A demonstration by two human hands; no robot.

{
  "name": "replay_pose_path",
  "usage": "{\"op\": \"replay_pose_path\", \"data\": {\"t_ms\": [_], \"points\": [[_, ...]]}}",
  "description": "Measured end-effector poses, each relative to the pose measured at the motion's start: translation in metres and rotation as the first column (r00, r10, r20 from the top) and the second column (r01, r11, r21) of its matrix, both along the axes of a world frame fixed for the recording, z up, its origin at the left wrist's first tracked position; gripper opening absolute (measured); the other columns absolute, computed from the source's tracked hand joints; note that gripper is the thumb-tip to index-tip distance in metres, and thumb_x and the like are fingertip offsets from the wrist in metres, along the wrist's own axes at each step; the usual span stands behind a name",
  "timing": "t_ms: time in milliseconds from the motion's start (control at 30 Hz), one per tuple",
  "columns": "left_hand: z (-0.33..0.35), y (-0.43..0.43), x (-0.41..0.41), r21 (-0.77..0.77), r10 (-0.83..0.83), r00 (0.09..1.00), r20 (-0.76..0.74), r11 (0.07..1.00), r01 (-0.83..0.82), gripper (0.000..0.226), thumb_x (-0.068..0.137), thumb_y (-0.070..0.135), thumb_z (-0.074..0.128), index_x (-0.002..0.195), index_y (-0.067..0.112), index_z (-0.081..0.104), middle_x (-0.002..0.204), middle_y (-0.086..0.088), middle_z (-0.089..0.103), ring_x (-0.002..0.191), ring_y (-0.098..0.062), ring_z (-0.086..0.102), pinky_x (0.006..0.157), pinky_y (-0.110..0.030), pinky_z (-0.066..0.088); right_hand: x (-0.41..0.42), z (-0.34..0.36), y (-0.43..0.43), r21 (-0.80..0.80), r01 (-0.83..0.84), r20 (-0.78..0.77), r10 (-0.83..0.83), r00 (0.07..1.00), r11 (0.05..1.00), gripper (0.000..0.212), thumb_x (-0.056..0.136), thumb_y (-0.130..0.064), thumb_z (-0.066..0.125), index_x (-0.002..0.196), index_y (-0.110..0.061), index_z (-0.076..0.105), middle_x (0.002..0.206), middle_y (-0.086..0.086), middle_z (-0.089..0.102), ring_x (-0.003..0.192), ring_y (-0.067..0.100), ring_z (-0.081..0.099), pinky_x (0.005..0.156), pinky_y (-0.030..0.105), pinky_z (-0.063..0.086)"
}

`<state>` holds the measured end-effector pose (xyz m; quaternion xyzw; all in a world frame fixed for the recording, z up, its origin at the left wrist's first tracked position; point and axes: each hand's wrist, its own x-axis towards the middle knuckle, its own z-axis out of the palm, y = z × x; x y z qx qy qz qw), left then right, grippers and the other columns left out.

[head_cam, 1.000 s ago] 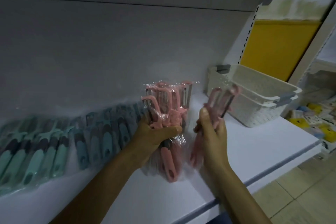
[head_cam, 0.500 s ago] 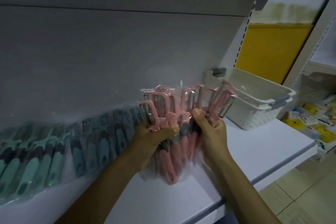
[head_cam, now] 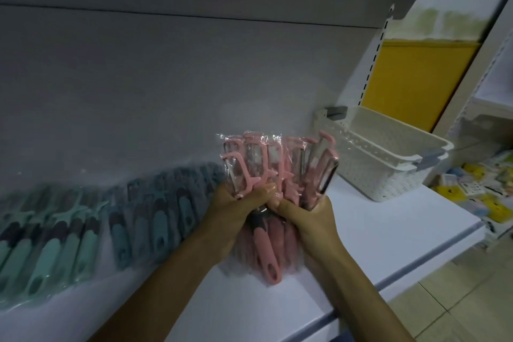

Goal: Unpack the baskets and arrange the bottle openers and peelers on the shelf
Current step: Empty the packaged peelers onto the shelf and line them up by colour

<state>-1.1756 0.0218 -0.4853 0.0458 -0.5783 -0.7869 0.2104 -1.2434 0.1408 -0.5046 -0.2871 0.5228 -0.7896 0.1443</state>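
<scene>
I hold a bunch of pink peelers (head_cam: 277,164) in clear plastic wrap upright over the white shelf (head_cam: 388,233). My left hand (head_cam: 236,205) grips the left part of the bunch around the middle. My right hand (head_cam: 308,216) grips the right part, and the two hands touch. The pink handles hang below my hands, the blades fan out above. A row of wrapped teal and dark blue peelers (head_cam: 91,228) leans against the back panel to the left.
Two stacked white plastic baskets (head_cam: 388,164) with grey handles stand at the shelf's right end. A grey back panel rises behind. Beyond the shelf's right edge, lower shelves carry small yellow packaged goods (head_cam: 483,191). Tiled floor shows at the bottom right.
My right hand brought its separate pink peelers leftward and joined them to the bunch in my left hand. Both hands now grip one combined bunch.
</scene>
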Motion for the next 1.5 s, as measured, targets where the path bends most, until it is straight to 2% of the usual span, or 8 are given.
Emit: {"op": "replay_pose_path", "data": {"t_ms": [200, 433, 667, 967, 1067, 1233, 1333, 1500], "points": [[-0.003, -0.007, 0.006, 0.137, -0.049, 0.998, 0.042, 0.99, 0.043, 0.024, 0.06, 0.015, 0.082, 0.083, 0.016, 0.078, 0.081, -0.01, 0.074, 0.079, -0.024, 0.071, 0.063, -0.031, 0.057, -0.004, -0.001, -0.001, -0.167, -0.207, 0.235, 0.243, 0.941, 0.964, 0.044, 0.066, -0.008, 0.081, 0.106, 0.0, 0.068, 0.106, 0.028, 0.066, 0.095, 0.04, 0.065, 0.086, 0.048, 0.054], [-0.002, -0.002, -0.005, 0.073, 0.17, 0.984, 0.061, 0.982, -0.174, 0.015, 0.071, 0.006, 0.077, 0.086, 0.008, 0.075, 0.084, -0.014, 0.074, 0.078, -0.028, 0.072, 0.063, -0.03, 0.056, 0.007, 0.003, -0.015, -0.053, 0.377, 0.034, -0.376, 0.926, 0.925, 0.05, 0.066, -0.015, 0.085, 0.108, -0.006, 0.06, 0.089, 0.008, 0.073, 0.079, 0.022, 0.072, 0.064, 0.025, 0.056], [0.0, 0.023, -0.004, -0.012, 0.361, 0.931, 0.044, 0.932, -0.361, 0.015, 0.076, 0.016, 0.076, 0.09, 0.013, 0.071, 0.077, -0.001, 0.074, 0.071, -0.014, 0.072, 0.054, -0.019, 0.053, 0.021, -0.012, -0.025, -0.045, 0.389, -0.18, -0.391, 0.903, 0.92, 0.029, 0.083, -0.032, 0.069, 0.109, -0.039, 0.057, 0.097, -0.006, 0.071, 0.084, 0.016, 0.071, 0.067, 0.033, 0.059], [0.008, -0.003, 0.011, 0.072, 0.011, 0.987, 0.159, 0.997, -0.023, 0.016, 0.053, 0.018, 0.081, 0.068, 0.017, 0.074, 0.062, -0.006, 0.069, 0.056, -0.018, 0.068, 0.048, -0.024, 0.051, -0.011, 0.009, 0.001, 0.214, 0.102, -0.29, -0.036, 0.956, 0.972, 0.022, 0.073, -0.017, 0.078, 0.093, -0.014, 0.069, 0.081, -0.004, 0.073, 0.076, 0.011, 0.07, 0.066, 0.021, 0.054], [0.012, -0.013, 0.011, 0.109, -0.116, 0.98, 0.16, 0.989, 0.099, 0.018, 0.056, 0.024, 0.074, 0.071, 0.014, 0.077, 0.06, -0.003, 0.066, 0.051, -0.012, 0.062, 0.042, -0.019, 0.047, -0.018, 0.008, -0.001, 0.192, 0.05, -0.047, -0.042, 0.998, 0.98, 0.018, 0.063, -0.024, 0.07, 0.075, -0.01, 0.069, 0.071, 0.012, 0.062, 0.066, 0.026, 0.058, 0.064, 0.033, 0.046], [-0.003, -0.012, 0.003, 0.108, 0.045, 0.976, 0.213, 0.992, -0.07, 0.049, 0.059, 0.029, 0.079, 0.101, 0.005, 0.07, 0.094, -0.014, 0.073, 0.087, -0.029, 0.069, 0.065, -0.036, 0.054, -0.013, 0.008, -0.003, 0.187, 0.024, -0.083, -0.008, 0.997, 0.982, 0.01, 0.075, -0.018, 0.076, 0.084, -0.013, 0.075, 0.077, 0.008, 0.073, 0.072, 0.022, 0.071, 0.063, 0.025, 0.054], [-0.01, -0.015, -0.002, 0.105, 0.18, 0.956, 0.23, 0.972, -0.208, 0.06, 0.063, 0.036, 0.082, 0.113, 0.009, 0.062, 0.102, -0.015, 0.071, 0.093, -0.03, 0.069, 0.08, -0.047, 0.054, -0.014, 0.012, 0.0, 0.14, 0.304, -0.036, -0.302, 0.953, 0.942, 0.007, 0.075, -0.005, 0.074, 0.081, -0.006, 0.071, 0.066, 0.006, 0.07, 0.06, 0.018, 0.066, 0.056, 0.029, 0.053], [-0.007, 0.008, -0.018, -0.016, 0.396, 0.916, 0.07, 0.918, -0.396, 0.034, 0.08, 0.034, 0.07, 0.109, 0.017, 0.061, 0.089, -0.006, 0.072, 0.076, -0.017, 0.072, 0.059, -0.026, 0.054, 0.019, 0.01, -0.008, 0.133, 0.232, -0.318, -0.18, 0.931, 0.964, 0.032, 0.068, -0.02, 0.074, 0.098, -0.013, 0.065, 0.079, -0.009, 0.072, 0.069, 0.004, 0.068, 0.059, 0.015, 0.052]]}}
